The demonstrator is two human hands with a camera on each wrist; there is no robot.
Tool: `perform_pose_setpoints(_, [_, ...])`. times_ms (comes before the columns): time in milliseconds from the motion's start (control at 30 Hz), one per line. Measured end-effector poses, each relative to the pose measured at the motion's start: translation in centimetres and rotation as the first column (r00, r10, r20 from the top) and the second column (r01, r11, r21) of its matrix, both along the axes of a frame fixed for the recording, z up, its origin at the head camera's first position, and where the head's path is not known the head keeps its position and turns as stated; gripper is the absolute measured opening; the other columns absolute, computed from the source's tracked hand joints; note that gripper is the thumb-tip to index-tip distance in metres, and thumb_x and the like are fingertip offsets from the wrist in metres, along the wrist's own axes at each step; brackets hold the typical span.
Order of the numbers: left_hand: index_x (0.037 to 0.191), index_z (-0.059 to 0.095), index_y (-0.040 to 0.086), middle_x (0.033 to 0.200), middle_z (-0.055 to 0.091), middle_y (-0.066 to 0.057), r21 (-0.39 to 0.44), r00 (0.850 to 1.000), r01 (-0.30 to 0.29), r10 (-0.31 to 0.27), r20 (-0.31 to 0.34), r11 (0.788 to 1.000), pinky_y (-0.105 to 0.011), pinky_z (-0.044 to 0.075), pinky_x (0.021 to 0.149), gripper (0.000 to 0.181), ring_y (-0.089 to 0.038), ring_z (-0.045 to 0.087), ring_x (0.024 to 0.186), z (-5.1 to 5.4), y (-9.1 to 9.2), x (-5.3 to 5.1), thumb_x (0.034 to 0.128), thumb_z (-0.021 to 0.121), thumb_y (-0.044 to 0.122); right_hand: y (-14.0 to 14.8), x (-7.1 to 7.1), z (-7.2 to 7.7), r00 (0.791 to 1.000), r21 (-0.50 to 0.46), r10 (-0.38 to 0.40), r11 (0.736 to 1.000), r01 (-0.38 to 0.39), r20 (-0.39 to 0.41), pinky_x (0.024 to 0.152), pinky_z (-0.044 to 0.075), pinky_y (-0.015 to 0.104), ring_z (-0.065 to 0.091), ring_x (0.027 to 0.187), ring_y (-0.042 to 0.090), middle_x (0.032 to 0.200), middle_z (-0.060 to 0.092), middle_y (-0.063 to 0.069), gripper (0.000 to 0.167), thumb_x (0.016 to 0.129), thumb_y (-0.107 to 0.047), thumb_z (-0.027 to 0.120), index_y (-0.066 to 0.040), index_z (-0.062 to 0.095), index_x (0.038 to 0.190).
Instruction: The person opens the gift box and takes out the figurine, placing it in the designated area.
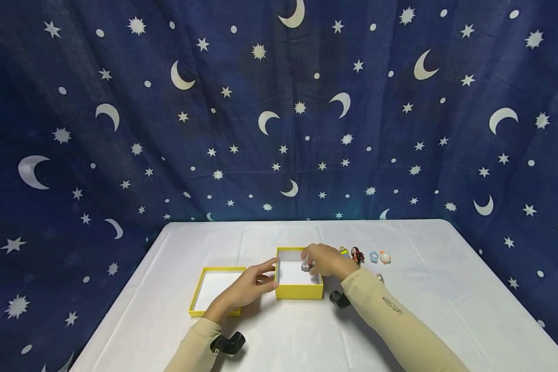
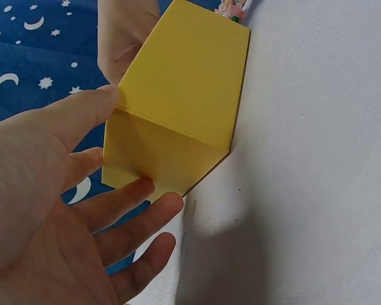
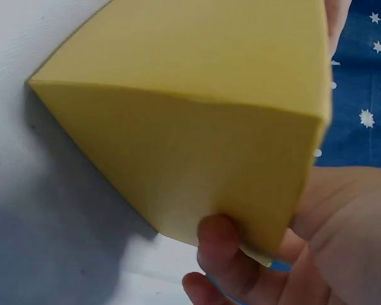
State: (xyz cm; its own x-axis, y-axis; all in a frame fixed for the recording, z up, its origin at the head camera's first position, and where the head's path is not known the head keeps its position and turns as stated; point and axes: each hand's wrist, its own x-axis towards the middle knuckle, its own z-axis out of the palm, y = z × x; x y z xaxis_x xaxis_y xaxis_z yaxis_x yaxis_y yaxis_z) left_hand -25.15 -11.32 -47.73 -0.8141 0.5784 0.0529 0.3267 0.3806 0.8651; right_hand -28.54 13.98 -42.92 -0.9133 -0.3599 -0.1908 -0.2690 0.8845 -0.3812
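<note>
A yellow box (image 1: 299, 292) with a white inside stands without its lid on the white table. My left hand (image 1: 250, 285) rests against its left wall, thumb near the top edge and the other fingers spread along the side. My right hand (image 1: 326, 260) reaches over the right wall. At its thumb and fingertips, inside the box, is a small greyish figurine (image 1: 306, 267), which it seems to pinch; its details are too small to make out. In the right wrist view, some curled fingers (image 3: 219, 238) lie outside the yellow wall, and the figurine is hidden.
Left of the box lies a yellow-rimmed lid (image 1: 214, 281), white inside up. Behind the right hand are a yellow-and-blue figurine (image 1: 344, 252), a dark-haired figurine (image 1: 357, 255), a light-blue figurine (image 1: 374, 257) and an orange-white figurine (image 1: 385, 257). Another figurine (image 1: 380, 278) shows beside the right sleeve.
</note>
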Motion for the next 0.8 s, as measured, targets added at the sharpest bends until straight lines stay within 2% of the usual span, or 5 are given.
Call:
perform_pose_setpoints(100, [0.158, 0.035, 0.008, 0.152, 0.047, -0.028, -0.004, 1.000, -0.002, 0.002, -0.001, 1.000, -0.053, 0.050, 0.107, 0.064, -0.040, 0.061, 0.127, 0.1, 0.1, 0.1, 0.1010, 0.062, 0.018, 0.0, -0.2, -0.3, 1.000, -0.031, -0.019, 0.999, 0.019, 0.002, 0.092, 0.055, 0.042, 0.066, 0.097, 0.020, 0.102, 0.074, 0.004, 0.039, 0.082, -0.003, 0.081, -0.009, 0.071, 0.119])
perform_pose_setpoints(267, [0.158, 0.035, 0.008, 0.152, 0.046, -0.028, -0.003, 1.000, -0.001, 0.001, -0.004, 1.000, -0.052, 0.050, 0.107, 0.063, -0.041, 0.060, 0.127, 0.0, 0.1, 0.1, 0.1010, 0.062, 0.014, -0.3, -0.3, -0.5, 0.999, -0.015, -0.028, 1.000, 0.027, -0.024, 0.082, 0.054, 0.038, 0.062, 0.084, 0.015, 0.091, 0.071, 0.001, 0.030, 0.082, -0.007, 0.083, -0.008, 0.075, 0.110])
perform_pose_setpoints(500, [0.158, 0.035, 0.007, 0.153, 0.046, -0.028, 0.000, 1.000, 0.001, -0.001, -0.003, 1.000, -0.053, 0.050, 0.107, 0.063, -0.041, 0.060, 0.127, 0.0, 0.2, 0.2, 0.1011, 0.061, 0.015, -0.7, -0.3, -1.1, 0.995, 0.058, -0.031, 0.998, 0.036, -0.091, 0.075, 0.052, 0.038, 0.058, 0.076, 0.015, 0.082, 0.070, -0.002, 0.015, 0.082, -0.013, 0.083, -0.010, 0.076, 0.094])
perform_pose_setpoints(667, [0.158, 0.035, 0.008, 0.152, 0.047, -0.028, -0.003, 1.000, -0.004, 0.004, -0.005, 1.000, -0.054, 0.050, 0.107, 0.063, -0.041, 0.060, 0.127, 0.1, 0.2, 0.2, 0.1010, 0.062, 0.015, -1.0, -0.4, -1.1, 0.995, 0.086, -0.026, 0.996, 0.035, -0.093, 0.069, 0.047, 0.034, 0.054, 0.072, 0.015, 0.076, 0.066, -0.003, 0.010, 0.085, -0.013, 0.082, -0.012, 0.072, 0.083])
perform_pose_setpoints(800, [0.158, 0.035, 0.008, 0.152, 0.047, -0.028, -0.012, 1.000, -0.008, 0.008, -0.006, 1.000, -0.054, 0.050, 0.107, 0.063, -0.041, 0.060, 0.127, 0.1, 0.1, 0.2, 0.1012, 0.061, 0.015, -1.1, -0.4, -1.0, 0.997, 0.100, -0.006, 0.995, 0.014, -0.077, 0.068, 0.046, 0.033, 0.053, 0.072, 0.015, 0.075, 0.064, -0.004, 0.011, 0.083, -0.012, 0.083, -0.014, 0.072, 0.083])
